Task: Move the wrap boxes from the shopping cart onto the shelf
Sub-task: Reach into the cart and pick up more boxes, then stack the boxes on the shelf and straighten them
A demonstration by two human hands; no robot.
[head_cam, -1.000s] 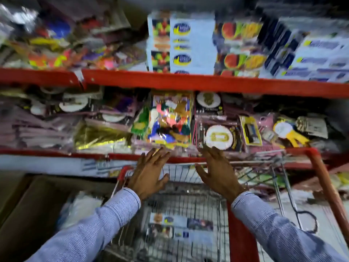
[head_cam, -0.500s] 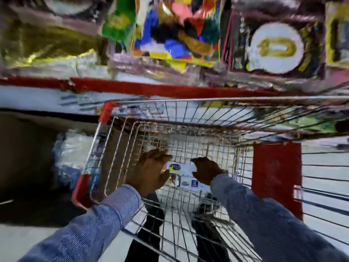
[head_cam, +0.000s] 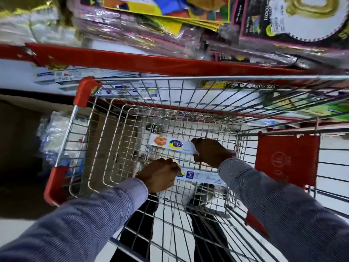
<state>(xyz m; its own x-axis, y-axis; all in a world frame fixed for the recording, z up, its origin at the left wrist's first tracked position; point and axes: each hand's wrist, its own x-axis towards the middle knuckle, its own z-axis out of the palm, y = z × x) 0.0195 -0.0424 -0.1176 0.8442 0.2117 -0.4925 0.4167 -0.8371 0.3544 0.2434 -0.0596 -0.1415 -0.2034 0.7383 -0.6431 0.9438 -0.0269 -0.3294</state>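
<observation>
Two long white wrap boxes lie inside the wire shopping cart (head_cam: 120, 103). The farther wrap box (head_cam: 171, 145) shows a food picture and a blue oval logo; my right hand (head_cam: 210, 153) is closed on its right end. The nearer wrap box (head_cam: 200, 176) has blue print, and my left hand (head_cam: 160, 174) grips its left end, hiding that part. Both of my arms, in blue striped sleeves, reach down into the basket. The red shelf edge (head_cam: 151, 62) runs above the cart.
Party packs and a balloon card (head_cam: 294, 19) fill the shelf above the red edge. Lower shelf boxes (head_cam: 83, 77) lie behind the cart's front rim. A red cart flap (head_cam: 287, 159) stands at the right. A plastic-wrapped bundle (head_cam: 54, 140) sits left of the cart.
My head has tipped down from the shelf to the cart. Both hands dropped from the cart's front rim into the basket and closed on the two wrap boxes.
</observation>
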